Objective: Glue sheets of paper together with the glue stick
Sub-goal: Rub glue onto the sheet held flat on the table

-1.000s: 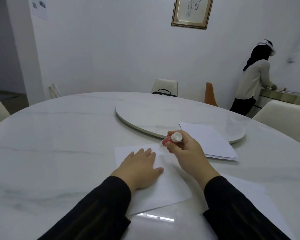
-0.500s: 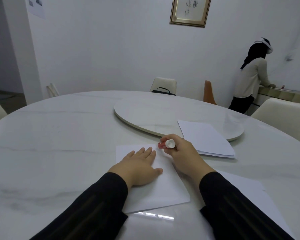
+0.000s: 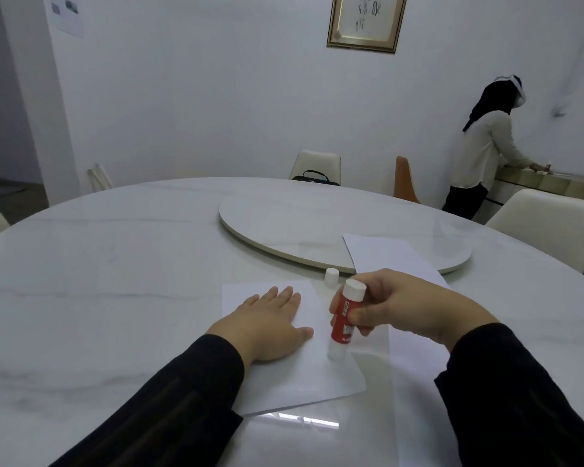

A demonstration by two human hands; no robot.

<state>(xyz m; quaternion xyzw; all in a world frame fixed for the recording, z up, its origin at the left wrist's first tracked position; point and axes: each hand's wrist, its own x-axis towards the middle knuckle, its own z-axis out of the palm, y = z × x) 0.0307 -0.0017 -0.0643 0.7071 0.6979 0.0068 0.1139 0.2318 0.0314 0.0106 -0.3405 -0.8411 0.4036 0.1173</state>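
A white sheet of paper [image 3: 304, 375] lies on the marble table in front of me. My left hand [image 3: 267, 326] rests flat on its left half, fingers straight. My right hand [image 3: 408, 306] grips a red and white glue stick [image 3: 344, 320], held almost upright with its lower white end touching the sheet near the right side. The glue stick's white cap [image 3: 331, 276] stands on the table just beyond the sheet's far edge. A stack of white paper [image 3: 388, 256] lies behind my right hand, partly on the turntable. Another sheet [image 3: 415, 392] lies under my right forearm.
A round turntable [image 3: 284, 214] sits in the middle of the table [image 3: 98, 281]. Chairs stand around the far edge, one with a black bag [image 3: 314, 176]. A person [image 3: 486, 150] stands at a counter at the far right, facing away.
My right hand set the cap down beyond the sheet, then came back toward me and tipped the glue stick upright onto the paper. My left hand stayed flat on the sheet.
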